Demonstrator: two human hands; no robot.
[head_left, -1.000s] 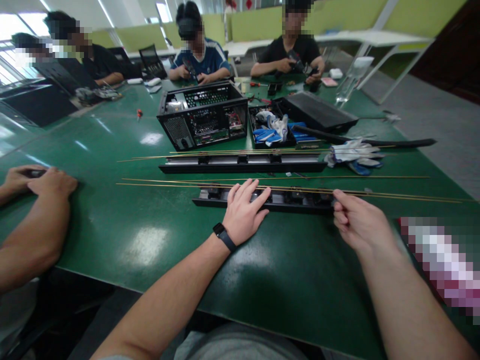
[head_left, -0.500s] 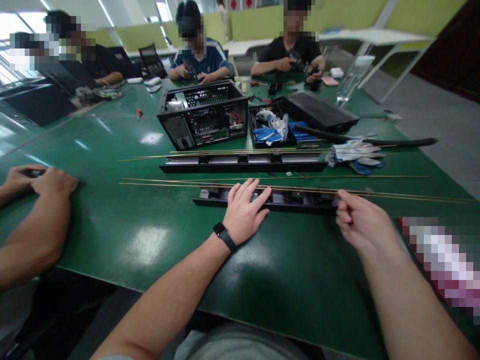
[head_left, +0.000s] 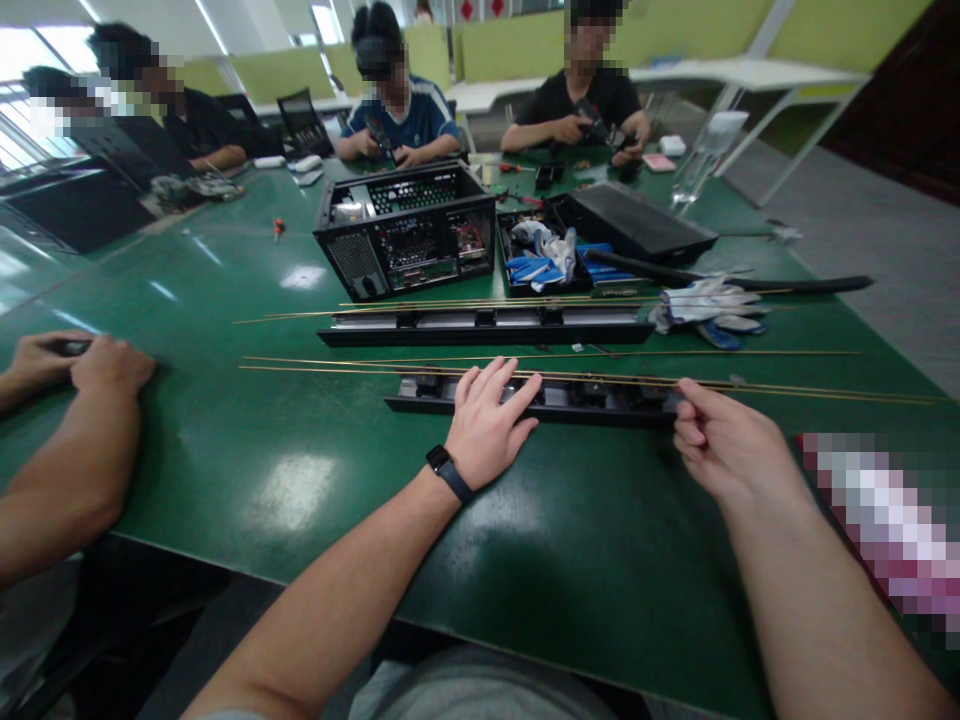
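Observation:
A long black rail (head_left: 592,400) lies across the green table (head_left: 300,470) in front of me. My left hand (head_left: 487,420), a dark watch on its wrist, lies flat on the rail's middle with fingers spread. My right hand (head_left: 724,445) pinches the rail's right end, where thin brass rods (head_left: 787,388) run over it. Whether the fingers also hold a rod I cannot tell. A second black rail (head_left: 487,327) lies parallel behind it, with more brass rods along it.
An open black computer case (head_left: 405,230), a black tray of blue and white gloves (head_left: 544,255), a black panel (head_left: 637,222) and loose gloves (head_left: 712,305) lie behind. Another person's hands (head_left: 75,362) rest at the left. Several people work at the far side.
My right hand has crept slightly right along the rail's end and closed tighter on it. My left hand and the rail stay put.

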